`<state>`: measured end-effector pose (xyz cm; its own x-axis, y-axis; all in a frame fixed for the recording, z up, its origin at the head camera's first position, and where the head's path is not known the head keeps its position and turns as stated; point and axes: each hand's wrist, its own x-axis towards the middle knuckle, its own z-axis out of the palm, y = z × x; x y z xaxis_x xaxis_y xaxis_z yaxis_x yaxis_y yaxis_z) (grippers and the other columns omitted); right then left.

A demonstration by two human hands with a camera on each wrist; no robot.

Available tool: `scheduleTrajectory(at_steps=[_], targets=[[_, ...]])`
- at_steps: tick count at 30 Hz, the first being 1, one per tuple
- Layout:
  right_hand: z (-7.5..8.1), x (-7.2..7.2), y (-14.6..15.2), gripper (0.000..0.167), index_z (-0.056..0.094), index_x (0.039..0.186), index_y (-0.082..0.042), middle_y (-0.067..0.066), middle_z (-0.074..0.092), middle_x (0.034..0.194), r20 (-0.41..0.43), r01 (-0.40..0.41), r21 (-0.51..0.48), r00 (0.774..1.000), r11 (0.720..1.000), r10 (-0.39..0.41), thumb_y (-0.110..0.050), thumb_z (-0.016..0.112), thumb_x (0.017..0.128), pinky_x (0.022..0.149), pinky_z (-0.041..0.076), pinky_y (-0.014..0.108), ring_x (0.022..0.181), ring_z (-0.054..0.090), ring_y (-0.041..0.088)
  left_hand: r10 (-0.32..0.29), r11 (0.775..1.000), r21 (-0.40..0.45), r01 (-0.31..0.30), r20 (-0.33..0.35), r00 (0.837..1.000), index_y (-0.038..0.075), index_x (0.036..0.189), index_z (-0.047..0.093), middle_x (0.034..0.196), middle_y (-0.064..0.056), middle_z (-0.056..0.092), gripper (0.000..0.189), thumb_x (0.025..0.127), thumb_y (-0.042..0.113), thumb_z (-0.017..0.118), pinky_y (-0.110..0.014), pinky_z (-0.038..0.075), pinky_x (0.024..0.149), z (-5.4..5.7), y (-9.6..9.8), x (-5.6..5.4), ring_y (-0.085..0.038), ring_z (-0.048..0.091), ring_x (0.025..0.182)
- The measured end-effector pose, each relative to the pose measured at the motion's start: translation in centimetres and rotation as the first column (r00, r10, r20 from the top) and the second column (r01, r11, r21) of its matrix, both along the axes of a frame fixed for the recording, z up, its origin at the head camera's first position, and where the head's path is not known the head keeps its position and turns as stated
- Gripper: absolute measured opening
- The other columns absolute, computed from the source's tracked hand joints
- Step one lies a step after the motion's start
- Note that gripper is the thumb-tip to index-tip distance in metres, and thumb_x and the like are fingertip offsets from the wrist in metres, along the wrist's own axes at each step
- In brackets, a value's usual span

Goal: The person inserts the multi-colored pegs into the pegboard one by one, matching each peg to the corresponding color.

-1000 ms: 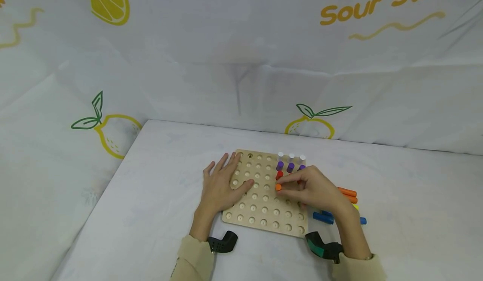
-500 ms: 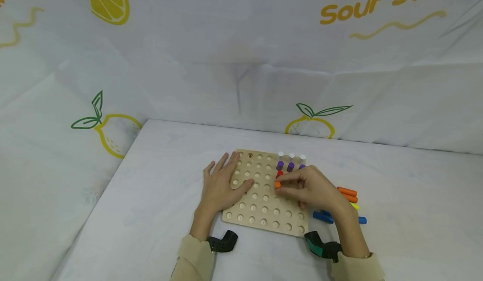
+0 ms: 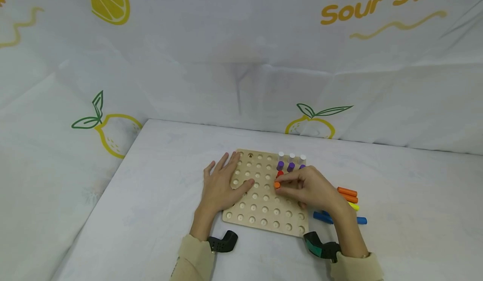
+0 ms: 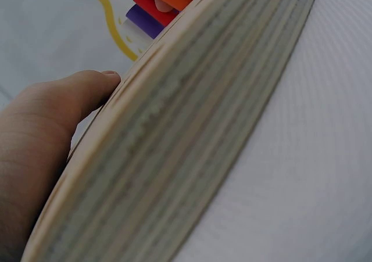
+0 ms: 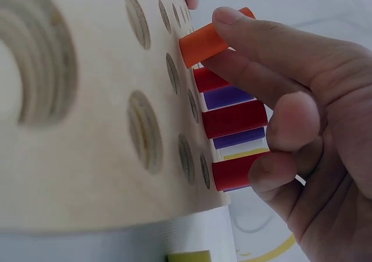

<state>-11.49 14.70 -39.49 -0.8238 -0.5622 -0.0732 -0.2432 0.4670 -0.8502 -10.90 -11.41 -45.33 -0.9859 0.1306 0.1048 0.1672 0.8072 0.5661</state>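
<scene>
A square wooden pegboard (image 3: 247,212) with rows of round holes lies on the white-covered table. My left hand (image 3: 219,192) rests on its left side, fingers spread and thumb (image 4: 87,93) on the top face. Over the right half, my right hand (image 3: 317,191) pinches an orange peg (image 5: 203,45) between thumb and finger. The peg is tilted, its lower end close to the board's surface beside a red one. Behind it stand white pegs (image 3: 292,157), purple pegs (image 3: 290,167) and red pegs (image 5: 235,119) in rows; the right hand hides some of these in the head view.
Loose orange pegs (image 3: 347,191), a yellow peg (image 3: 354,206) and blue pegs (image 3: 323,217) lie on the table right of the board, partly behind the right wrist. A white cloth backdrop (image 3: 211,88) with lemon prints rises behind and left of the table.
The orange peg's visible end has shifted slightly left and away from me, with the right hand barely moving. The left hand and board stay where they were.
</scene>
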Motion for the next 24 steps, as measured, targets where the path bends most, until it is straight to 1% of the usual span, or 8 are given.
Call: scheduleTrajectory(at_steps=[5, 10, 14, 15, 21, 24], targets=[[0.11, 0.08, 0.08, 0.017, 0.08, 0.104, -0.005, 0.003, 0.069, 0.064, 0.007, 0.024, 0.039, 1.0, 0.999, -0.025, -0.014, 0.078, 0.09, 0.039, 0.044, 0.021, 0.038, 0.049, 0.007, 0.001, 1.0, 0.003, -0.001, 0.0, 1.0, 0.017, 0.16, 0.036, 0.164, -0.001, 0.04, 0.088, 0.088, 0.062, 0.061, -0.056, 0.014, 0.125, -0.02, -0.01, 0.01, -0.024, 0.03, 0.157], [0.36, 0.12, 0.18, 0.014, 0.081, 0.102, -0.007, 0.001, 0.07, 0.067, -0.021, 0.031, 0.087, 0.999, 0.996, -0.029, -0.014, 0.078, 0.09, 0.041, 0.045, 0.021, 0.039, 0.049, 0.005, 0.003, 1.0, 0.003, -0.003, 0.005, 1.0, 0.018, 0.16, 0.035, 0.164, 0.0, 0.04, 0.089, 0.088, 0.062, 0.061, -0.055, 0.014, 0.126, 0.0, -0.01, -0.02, -0.023, 0.03, 0.157], [0.49, 0.13, 0.21, 0.015, 0.08, 0.103, -0.006, 0.001, 0.071, 0.069, -0.022, 0.023, 0.092, 1.0, 0.995, -0.021, -0.014, 0.077, 0.091, 0.041, 0.046, 0.022, 0.038, 0.051, 0.006, 0.004, 1.0, 0.006, -0.004, 0.009, 1.0, 0.018, 0.16, 0.035, 0.164, -0.001, 0.04, 0.089, 0.088, 0.062, 0.062, -0.056, 0.014, 0.126, 0.07, 0.01, 0.01, -0.023, 0.03, 0.157], [0.49, 0.13, 0.21, 0.015, 0.08, 0.104, -0.006, 0.001, 0.071, 0.069, -0.013, 0.026, 0.093, 1.0, 0.995, -0.025, -0.014, 0.077, 0.091, 0.041, 0.046, 0.021, 0.038, 0.051, 0.007, 0.004, 1.0, 0.005, -0.004, 0.01, 1.0, 0.018, 0.16, 0.035, 0.164, -0.001, 0.04, 0.089, 0.088, 0.062, 0.061, -0.056, 0.014, 0.126, 0.08, 0.01, 0.01, -0.023, 0.03, 0.157], [0.7, 0.23, 0.49, 0.017, 0.081, 0.106, -0.009, 0.001, 0.074, 0.073, -0.018, 0.043, 0.112, 0.999, 0.993, -0.041, -0.017, 0.078, 0.091, 0.043, 0.046, 0.022, 0.041, 0.05, 0.005, 0.0, 1.0, 0.004, 0.0, 0.011, 1.0, 0.018, 0.16, 0.035, 0.164, -0.001, 0.04, 0.089, 0.088, 0.062, 0.061, -0.057, 0.013, 0.126, 0.1, 0.03, -0.03, -0.024, 0.029, 0.157], [0.78, 0.32, 0.83, 0.018, 0.082, 0.106, -0.01, 0.001, 0.078, 0.083, -0.052, 0.059, 0.108, 0.997, 0.992, -0.054, -0.018, 0.079, 0.089, 0.049, 0.05, 0.021, 0.051, 0.055, 0.004, -0.001, 1.0, 0.003, 0.001, 0.009, 1.0, 0.017, 0.16, 0.035, 0.164, -0.001, 0.04, 0.089, 0.088, 0.062, 0.061, -0.057, 0.013, 0.125, 0.05, 0.05, -0.05, -0.024, 0.029, 0.157]])
